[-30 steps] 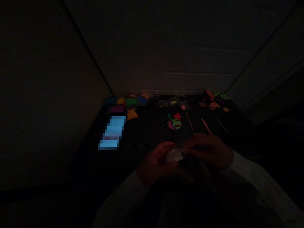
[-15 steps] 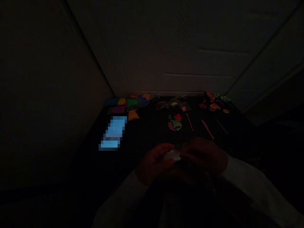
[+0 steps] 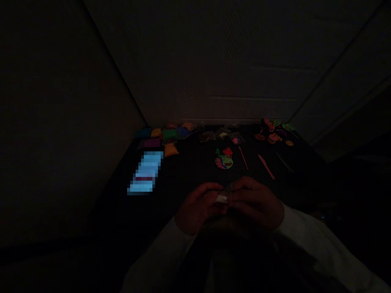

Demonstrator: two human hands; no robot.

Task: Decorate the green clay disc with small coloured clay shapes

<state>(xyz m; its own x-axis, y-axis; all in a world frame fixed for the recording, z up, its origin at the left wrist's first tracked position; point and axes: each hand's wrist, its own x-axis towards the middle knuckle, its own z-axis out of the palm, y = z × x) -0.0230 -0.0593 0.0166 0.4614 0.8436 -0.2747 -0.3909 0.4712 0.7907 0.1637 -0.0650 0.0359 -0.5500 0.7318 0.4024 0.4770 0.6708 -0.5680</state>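
Note:
The scene is very dark. My left hand (image 3: 197,207) and my right hand (image 3: 258,203) meet low in the middle of the view, fingers curled round a small pale lump or packet (image 3: 221,198) held between them. Both wrists wear light sleeves. Just beyond the hands, on the dark surface, lies a small green and red clay figure (image 3: 224,159).
Several coloured clay packets (image 3: 163,136) lie at the back left, and a glowing blue screen (image 3: 146,172) sits beside them. Two pink modelling sticks (image 3: 265,167) lie right of the figure. More small clay pieces (image 3: 275,132) are at the back right. Walls enclose the surface.
My hands have drawn closer together over the pale lump, so less of it shows. The view has shifted slightly.

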